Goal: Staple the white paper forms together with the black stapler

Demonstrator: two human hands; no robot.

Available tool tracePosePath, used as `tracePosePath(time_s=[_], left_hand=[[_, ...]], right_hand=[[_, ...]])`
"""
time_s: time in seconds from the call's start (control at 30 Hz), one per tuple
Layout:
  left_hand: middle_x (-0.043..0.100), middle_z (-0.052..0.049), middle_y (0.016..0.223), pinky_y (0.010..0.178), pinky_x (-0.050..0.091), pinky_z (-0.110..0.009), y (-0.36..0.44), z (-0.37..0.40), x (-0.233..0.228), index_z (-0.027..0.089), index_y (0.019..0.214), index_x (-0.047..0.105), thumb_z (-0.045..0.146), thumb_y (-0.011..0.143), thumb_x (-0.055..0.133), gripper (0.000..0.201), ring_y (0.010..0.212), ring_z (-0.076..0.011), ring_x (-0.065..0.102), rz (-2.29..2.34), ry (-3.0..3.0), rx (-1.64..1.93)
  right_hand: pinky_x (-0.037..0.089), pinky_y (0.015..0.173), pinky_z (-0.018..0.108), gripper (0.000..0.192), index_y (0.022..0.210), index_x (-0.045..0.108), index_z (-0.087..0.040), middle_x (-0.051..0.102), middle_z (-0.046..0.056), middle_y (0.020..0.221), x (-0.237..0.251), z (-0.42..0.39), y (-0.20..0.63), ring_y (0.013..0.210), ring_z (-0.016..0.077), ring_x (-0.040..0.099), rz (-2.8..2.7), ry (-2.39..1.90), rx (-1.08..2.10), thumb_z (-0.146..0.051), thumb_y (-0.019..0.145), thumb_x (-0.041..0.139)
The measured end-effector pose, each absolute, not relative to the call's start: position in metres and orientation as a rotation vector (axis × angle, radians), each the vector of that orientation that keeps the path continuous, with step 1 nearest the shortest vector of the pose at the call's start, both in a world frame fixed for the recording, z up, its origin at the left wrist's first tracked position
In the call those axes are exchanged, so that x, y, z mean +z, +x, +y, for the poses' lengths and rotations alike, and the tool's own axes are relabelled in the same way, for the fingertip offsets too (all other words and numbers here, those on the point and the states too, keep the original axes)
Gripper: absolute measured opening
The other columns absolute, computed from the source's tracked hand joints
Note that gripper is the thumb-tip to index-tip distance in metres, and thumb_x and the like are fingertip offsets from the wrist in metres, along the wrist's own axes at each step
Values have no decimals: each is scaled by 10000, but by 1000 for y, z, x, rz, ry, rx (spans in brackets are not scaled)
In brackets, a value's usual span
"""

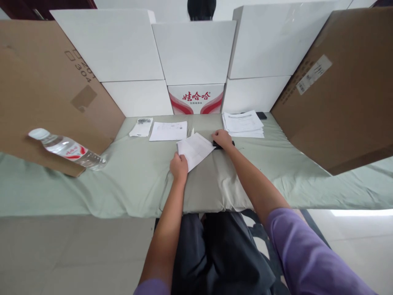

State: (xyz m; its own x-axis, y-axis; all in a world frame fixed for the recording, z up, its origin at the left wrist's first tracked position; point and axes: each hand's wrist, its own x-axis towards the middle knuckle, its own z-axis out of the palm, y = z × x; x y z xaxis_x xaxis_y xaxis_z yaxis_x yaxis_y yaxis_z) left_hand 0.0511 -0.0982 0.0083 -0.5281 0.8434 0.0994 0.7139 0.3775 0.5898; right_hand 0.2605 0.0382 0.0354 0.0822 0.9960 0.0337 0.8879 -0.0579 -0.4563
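My left hand (179,166) grips the lower left edge of some white paper sheets (196,150), thumb on top. The sheets lie tilted on the cloth, and their right corner reaches a black stapler (217,147). Over that stapler my right hand (222,138) is closed, pressing from above and covering most of it. Whether the paper's corner sits between its jaws I cannot tell. Behind the left hand's sheets lies a flat printed sheet (168,131). Beyond the right hand is a stack of printed papers (243,123).
A green cloth (129,180) covers the table. A water bottle (72,150) appears at the left, by a brown cardboard panel (39,90). Another brown panel (344,94) stands right. White boxes (193,53) wall the back. A small printed packet (141,127) and a black phone-like object (261,115) lie there.
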Motion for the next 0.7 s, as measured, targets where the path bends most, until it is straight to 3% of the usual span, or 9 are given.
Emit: tracePosePath(time_s=[0.3,0.53,0.7], left_hand=[[753,-181,958,763,470,-403,54,-101,11,194,1097,687,258,958,415,312,939,-360,710,2404,1370,861],[748,-146,956,747,455,-387,55,-116,14,228,1063,669,283,924,489,235,929,-344,699,2349,1307,872],[694,-60,835,719,426,-317,56,-129,33,214,1132,567,319,957,456,233,808,-239,672,2430,1235,1250]], right_hand=[[504,859,343,229,884,731,-215,751,103,1040,35,35,258,1032,263,674,-1883,-2027,349,-324,911,532],[506,908,407,390,1135,708,-163,711,188,1223,33,42,251,1116,305,678,-2063,-2086,310,-284,1029,353],[512,904,407,356,1202,673,-147,707,208,1222,32,46,249,1105,303,683,-2169,-2051,329,-196,1005,380]])
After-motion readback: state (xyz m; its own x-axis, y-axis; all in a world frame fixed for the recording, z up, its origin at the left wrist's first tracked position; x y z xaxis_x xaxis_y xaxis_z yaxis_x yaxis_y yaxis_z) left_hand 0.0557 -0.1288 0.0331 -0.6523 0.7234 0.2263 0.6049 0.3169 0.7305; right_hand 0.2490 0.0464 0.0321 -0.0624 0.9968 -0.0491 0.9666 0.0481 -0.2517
